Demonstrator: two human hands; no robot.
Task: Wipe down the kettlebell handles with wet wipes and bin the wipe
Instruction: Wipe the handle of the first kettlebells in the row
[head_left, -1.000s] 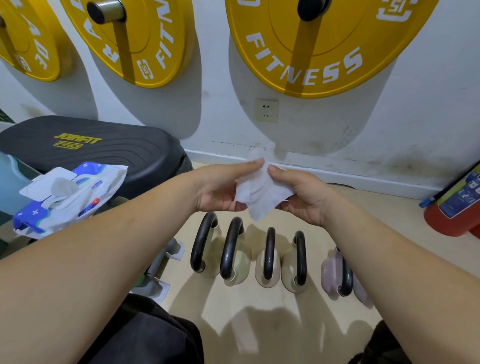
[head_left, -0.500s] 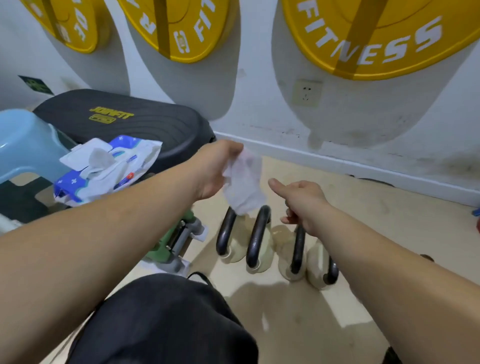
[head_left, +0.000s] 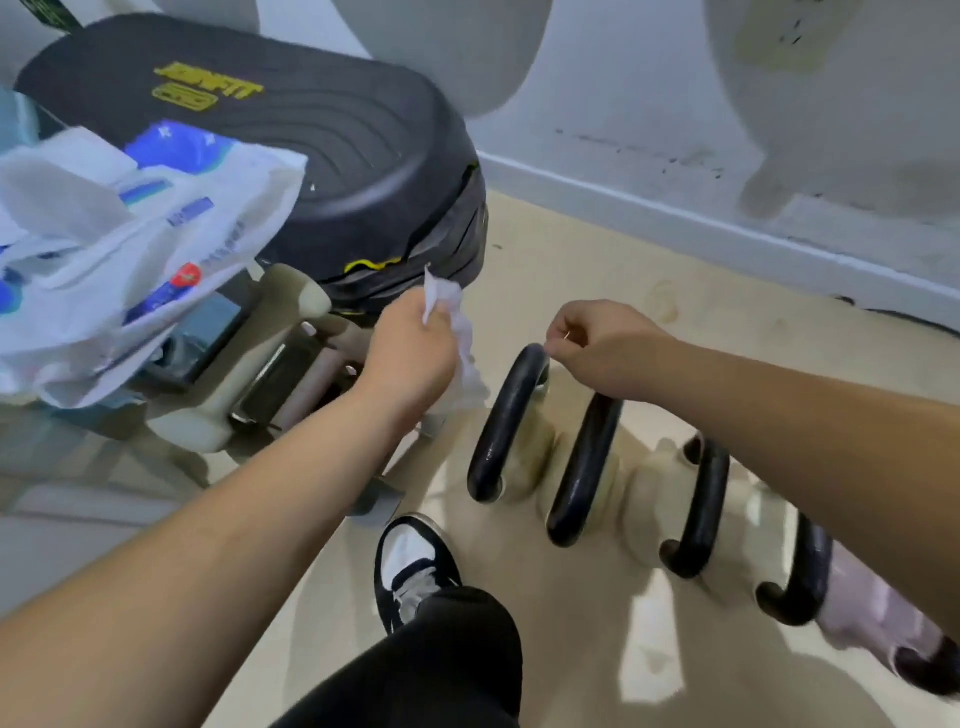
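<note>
The hands part; the left hand (head_left: 410, 358) alone now grips the wipe (head_left: 457, 332), carried low; the right hand (head_left: 602, 348) drops, fingers curled, to the leftmost kettlebell handle (head_left: 506, 421).

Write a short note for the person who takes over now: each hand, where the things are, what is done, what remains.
Left hand grips the wipe, just left of the kettlebells.
Right hand is curled and empty, at the top of the first handle.
The kettlebells stand in a row; the wipes pack lies to the left.
Done: a wipe is in hand.
Left: wipe every handle, then bin the wipe. No bin is in view.
</note>
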